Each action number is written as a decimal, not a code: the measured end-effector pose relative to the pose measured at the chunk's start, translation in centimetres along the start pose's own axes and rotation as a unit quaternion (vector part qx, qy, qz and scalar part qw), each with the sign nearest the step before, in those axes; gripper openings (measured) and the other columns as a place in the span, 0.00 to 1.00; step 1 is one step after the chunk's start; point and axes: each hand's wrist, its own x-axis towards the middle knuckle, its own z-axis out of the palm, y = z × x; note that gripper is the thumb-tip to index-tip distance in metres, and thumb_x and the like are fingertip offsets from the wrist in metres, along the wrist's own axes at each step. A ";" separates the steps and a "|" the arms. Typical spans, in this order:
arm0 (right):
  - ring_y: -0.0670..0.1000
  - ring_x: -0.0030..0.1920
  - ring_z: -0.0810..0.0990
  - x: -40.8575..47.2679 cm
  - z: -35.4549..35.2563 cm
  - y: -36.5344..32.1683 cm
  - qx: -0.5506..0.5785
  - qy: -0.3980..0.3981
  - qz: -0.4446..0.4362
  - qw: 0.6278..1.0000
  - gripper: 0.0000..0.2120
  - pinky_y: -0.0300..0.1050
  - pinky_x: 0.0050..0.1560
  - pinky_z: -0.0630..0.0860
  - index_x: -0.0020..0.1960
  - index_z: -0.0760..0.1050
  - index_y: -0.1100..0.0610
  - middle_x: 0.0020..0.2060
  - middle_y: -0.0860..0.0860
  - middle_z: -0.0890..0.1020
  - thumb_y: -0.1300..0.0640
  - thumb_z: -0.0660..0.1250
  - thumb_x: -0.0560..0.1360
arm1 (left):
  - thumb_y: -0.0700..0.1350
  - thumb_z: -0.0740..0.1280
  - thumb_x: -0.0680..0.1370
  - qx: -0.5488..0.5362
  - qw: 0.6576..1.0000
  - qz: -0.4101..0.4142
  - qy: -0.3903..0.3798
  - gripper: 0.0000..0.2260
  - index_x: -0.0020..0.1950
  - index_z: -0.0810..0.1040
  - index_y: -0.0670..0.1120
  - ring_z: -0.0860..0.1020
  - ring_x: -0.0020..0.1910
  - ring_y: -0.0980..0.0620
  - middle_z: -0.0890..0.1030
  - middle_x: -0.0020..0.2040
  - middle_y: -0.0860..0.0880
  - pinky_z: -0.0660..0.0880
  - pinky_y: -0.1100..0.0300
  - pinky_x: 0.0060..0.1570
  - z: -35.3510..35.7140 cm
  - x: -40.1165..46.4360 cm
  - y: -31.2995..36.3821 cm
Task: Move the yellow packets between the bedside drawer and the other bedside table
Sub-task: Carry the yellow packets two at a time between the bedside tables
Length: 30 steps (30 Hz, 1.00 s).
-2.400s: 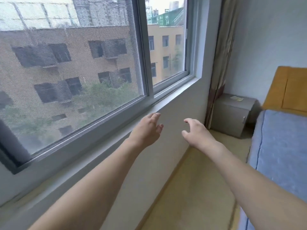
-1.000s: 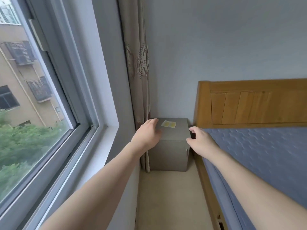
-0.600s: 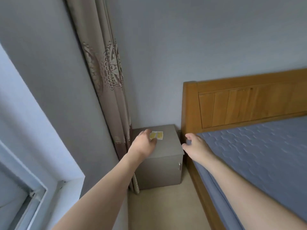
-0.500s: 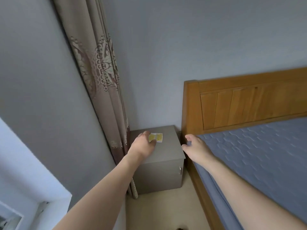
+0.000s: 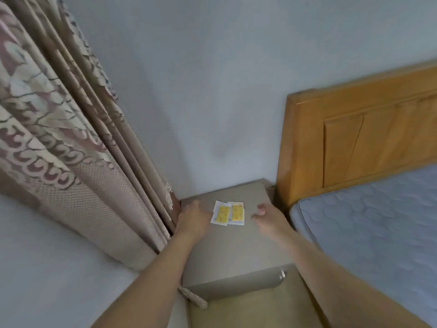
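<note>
on your far left a patterned curtain (image 5: 71, 143) hangs down to the floor, its folds just beside the grey bedside table (image 5: 236, 247). your left hand (image 5: 195, 221) hovers low over the tabletop at its left edge, fingers loosely curled, its grip on nothing; its fingertips reach to the left border of the yellow packets (image 5: 228, 213), and you cannot tell from here whether they touch. the two packets lie flat on the tabletop toward the back, side by side and slightly overlapped, each a yellow panel inside a white sealed border.

they look like thin, light sachets, probably soft and a little slick, lying so flat that a straight pinch from above may fail. you would likely do best to slide a fingertip under a white corner or drag them to the tabletop edge, then pinch the border, not the filled middle. small red marks show on the yellow, but no writing or brand can be read.

further right, your right hand (image 5: 269, 220) hangs over the tabletop near the packets, relaxed and holding nothing. a small metal handle (image 5: 282, 273) shows on the table's front. beyond stand the wooden headboard (image 5: 354, 143) and the blue mattress (image 5: 373, 233).
</note>
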 end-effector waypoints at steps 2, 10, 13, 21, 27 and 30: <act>0.50 0.46 0.76 5.3 2.4 0.7 0.038 -0.001 0.059 0.998 0.22 0.42 0.45 0.74 0.69 0.69 0.59 0.58 0.54 0.77 0.60 0.64 0.76 | 0.53 0.66 0.75 -0.010 0.999 -0.035 -0.036 0.20 0.62 0.74 0.41 0.76 0.58 0.41 0.78 0.59 0.41 0.74 0.50 0.59 3.6 5.7 -2.0; 0.53 0.57 0.76 24.4 11.8 8.3 0.010 0.037 0.184 0.982 0.23 0.49 0.56 0.76 0.70 0.68 0.57 0.59 0.54 0.77 0.54 0.65 0.77 | 0.61 0.70 0.69 0.016 0.992 -0.097 -0.075 0.32 0.69 0.72 0.47 0.67 0.69 0.42 0.71 0.68 0.43 0.68 0.52 0.65 18.7 24.9 -9.9; 0.54 0.55 0.77 30.2 15.2 10.8 -0.018 0.045 0.208 0.977 0.24 0.51 0.55 0.77 0.69 0.67 0.58 0.58 0.54 0.76 0.52 0.65 0.76 | 0.64 0.71 0.69 0.013 0.990 -0.121 -0.065 0.42 0.76 0.60 0.47 0.59 0.74 0.43 0.62 0.73 0.44 0.62 0.50 0.68 23.1 29.4 -11.6; 0.58 0.64 0.68 35.4 20.3 12.2 -0.202 0.128 0.177 0.955 0.31 0.50 0.64 0.64 0.66 0.66 0.56 0.62 0.54 0.71 0.41 0.70 0.71 | 0.68 0.69 0.65 0.077 0.988 -0.016 0.135 0.34 0.64 0.71 0.51 0.70 0.57 0.40 0.73 0.61 0.45 0.66 0.48 0.57 27.5 32.1 -15.6; 0.58 0.60 0.72 37.3 21.0 12.2 -0.067 0.120 0.238 0.961 0.20 0.50 0.62 0.70 0.60 0.68 0.55 0.57 0.54 0.76 0.57 0.66 0.69 | 0.67 0.62 0.65 0.071 0.972 -0.052 0.216 0.36 0.65 0.73 0.47 0.73 0.55 0.38 0.75 0.61 0.41 0.66 0.47 0.53 28.3 32.5 -15.5; 0.56 0.50 0.79 37.9 21.0 12.5 0.001 0.093 0.242 0.966 0.14 0.55 0.53 0.79 0.51 0.72 0.53 0.47 0.52 0.80 0.55 0.67 0.66 | 0.69 0.62 0.64 0.080 0.972 -0.069 0.209 0.40 0.68 0.71 0.44 0.73 0.56 0.37 0.75 0.62 0.40 0.66 0.46 0.53 28.3 32.6 -15.4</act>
